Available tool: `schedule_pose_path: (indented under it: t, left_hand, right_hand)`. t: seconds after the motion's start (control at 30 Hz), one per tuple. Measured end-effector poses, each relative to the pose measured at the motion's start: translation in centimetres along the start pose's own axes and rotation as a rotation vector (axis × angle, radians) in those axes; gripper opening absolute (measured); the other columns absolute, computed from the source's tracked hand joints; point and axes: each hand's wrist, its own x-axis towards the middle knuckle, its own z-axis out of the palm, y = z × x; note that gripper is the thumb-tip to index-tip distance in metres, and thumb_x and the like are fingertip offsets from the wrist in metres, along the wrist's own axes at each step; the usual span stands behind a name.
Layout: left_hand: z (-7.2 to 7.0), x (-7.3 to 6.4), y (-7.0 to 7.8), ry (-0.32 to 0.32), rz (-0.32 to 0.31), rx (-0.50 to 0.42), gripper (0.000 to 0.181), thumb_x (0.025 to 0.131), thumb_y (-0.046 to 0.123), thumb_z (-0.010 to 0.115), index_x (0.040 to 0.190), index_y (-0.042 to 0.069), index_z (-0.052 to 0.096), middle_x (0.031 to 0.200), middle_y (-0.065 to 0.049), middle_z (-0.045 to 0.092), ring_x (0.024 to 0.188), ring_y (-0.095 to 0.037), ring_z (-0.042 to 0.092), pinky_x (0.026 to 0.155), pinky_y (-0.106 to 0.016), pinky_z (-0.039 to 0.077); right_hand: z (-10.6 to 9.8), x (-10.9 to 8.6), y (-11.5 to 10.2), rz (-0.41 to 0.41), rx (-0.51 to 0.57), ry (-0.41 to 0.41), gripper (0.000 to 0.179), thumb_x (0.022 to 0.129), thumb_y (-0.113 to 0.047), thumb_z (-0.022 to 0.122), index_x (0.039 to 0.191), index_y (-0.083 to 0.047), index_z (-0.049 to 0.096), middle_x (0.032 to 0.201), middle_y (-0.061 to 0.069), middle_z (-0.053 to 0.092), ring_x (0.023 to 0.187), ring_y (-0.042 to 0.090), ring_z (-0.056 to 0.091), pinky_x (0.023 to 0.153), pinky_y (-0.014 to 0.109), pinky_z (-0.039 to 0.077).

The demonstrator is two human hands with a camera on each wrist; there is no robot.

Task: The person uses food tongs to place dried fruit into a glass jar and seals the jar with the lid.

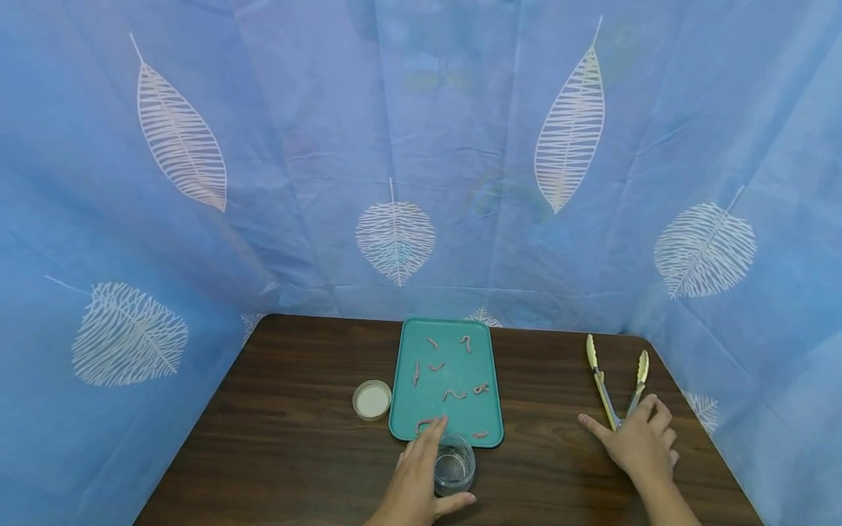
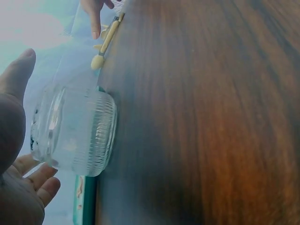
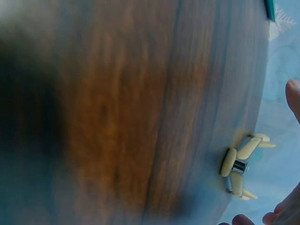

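A clear glass jar (image 1: 454,464) stands upright at the near edge of a teal tray (image 1: 401,409). My left hand (image 1: 416,471) curves loosely beside it, thumb and fingers spread; in the left wrist view a gap shows between the thumb and the jar (image 2: 75,131). Whether the fingers touch the glass, I cannot tell. Several pinkish, worm-like pieces (image 1: 454,395) lie scattered on the tray. To the right, my right hand (image 1: 641,442) hovers with spread fingers over the near end of spread yellow-and-metal tongs (image 1: 601,391). In the right wrist view the tongs (image 3: 239,166) lie apart from the hand.
A small round shallow dish or lid (image 1: 372,400), whitish inside, sits left of the tray. Everything stands on a dark wood-grain table (image 1: 296,438). A blue cloth (image 1: 460,241) with white leaf prints hangs behind and at both sides.
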Motion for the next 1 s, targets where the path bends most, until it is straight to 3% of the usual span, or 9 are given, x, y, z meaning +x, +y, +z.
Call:
schedule_pose_path:
  t: [0.13, 0.23, 0.37, 0.47, 0.6, 0.77, 1.0]
  left_hand:
    - [0.3, 0.2, -0.3, 0.014, 0.001, 0.027, 0.117, 0.085, 0.054, 0.091, 0.173, 0.016, 0.024, 0.169, -0.018, 0.045, 0.149, -0.045, 0.052, 0.115, -0.075, 0.045]
    - [0.5, 0.2, -0.6, 0.027, -0.015, 0.032, 0.117, 0.083, 0.053, 0.093, 0.171, 0.013, 0.028, 0.165, -0.019, 0.05, 0.144, -0.044, 0.056, 0.111, -0.069, 0.05]
    - [0.9, 0.3, -0.9, 0.015, -0.06, 0.002, 0.111, 0.085, 0.051, 0.092, 0.168, 0.007, 0.034, 0.161, -0.02, 0.054, 0.135, -0.044, 0.059, 0.103, -0.062, 0.057]
    - [1.0, 0.4, -1.2, 0.003, -0.089, -0.018, 0.105, 0.087, 0.051, 0.09, 0.165, 0.004, 0.038, 0.161, -0.02, 0.055, 0.132, -0.043, 0.059, 0.102, -0.059, 0.058]
    - [1.0, 0.6, -1.4, -0.002, -0.132, -0.039, 0.101, 0.086, 0.051, 0.091, 0.162, 0.004, 0.043, 0.159, -0.019, 0.057, 0.131, -0.041, 0.058, 0.103, -0.057, 0.057]
    - [1.0, 0.6, -1.4, -0.004, -0.195, -0.095, 0.099, 0.084, 0.048, 0.094, 0.158, 0.003, 0.047, 0.154, -0.021, 0.059, 0.131, -0.043, 0.056, 0.101, -0.061, 0.057]
    - [1.3, 0.5, -1.6, 0.023, -0.174, -0.09, 0.097, 0.082, 0.05, 0.095, 0.155, 0.005, 0.051, 0.15, -0.016, 0.062, 0.128, -0.039, 0.058, 0.101, -0.054, 0.058]
  right_hand:
    - [0.2, 1.3, 0.2, 0.05, 0.028, -0.04, 0.156, 0.086, -0.087, 0.068, 0.16, 0.016, -0.024, 0.164, 0.053, -0.013, 0.144, 0.081, 0.009, 0.104, 0.091, 0.032]
    - [0.3, 1.8, 0.1, 0.086, 0.045, -0.08, 0.157, 0.086, -0.087, 0.068, 0.159, 0.018, -0.023, 0.16, 0.056, -0.011, 0.143, 0.08, 0.011, 0.102, 0.087, 0.037]
    - [0.5, 2.3, 0.3, 0.09, 0.045, -0.102, 0.15, 0.087, -0.086, 0.068, 0.16, 0.025, -0.004, 0.15, 0.059, 0.002, 0.133, 0.076, 0.022, 0.09, 0.079, 0.046]
    - [0.5, 2.9, 0.6, 0.077, 0.039, -0.102, 0.141, 0.088, -0.083, 0.068, 0.15, 0.031, 0.013, 0.141, 0.057, 0.012, 0.125, 0.073, 0.029, 0.081, 0.072, 0.049]
    - [0.7, 3.7, 0.8, 0.076, 0.02, -0.113, 0.134, 0.088, -0.083, 0.069, 0.14, 0.032, 0.024, 0.132, 0.053, 0.022, 0.12, 0.071, 0.036, 0.078, 0.068, 0.051]
    - [0.9, 4.1, 0.7, 0.101, 0.001, -0.127, 0.124, 0.092, -0.079, 0.068, 0.136, 0.03, 0.029, 0.126, 0.048, 0.027, 0.116, 0.069, 0.044, 0.076, 0.066, 0.053]
    - [0.9, 4.0, 0.7, 0.108, -0.003, -0.098, 0.105, 0.105, -0.073, 0.051, 0.127, 0.026, 0.029, 0.124, 0.046, 0.03, 0.111, 0.064, 0.046, 0.073, 0.063, 0.052]
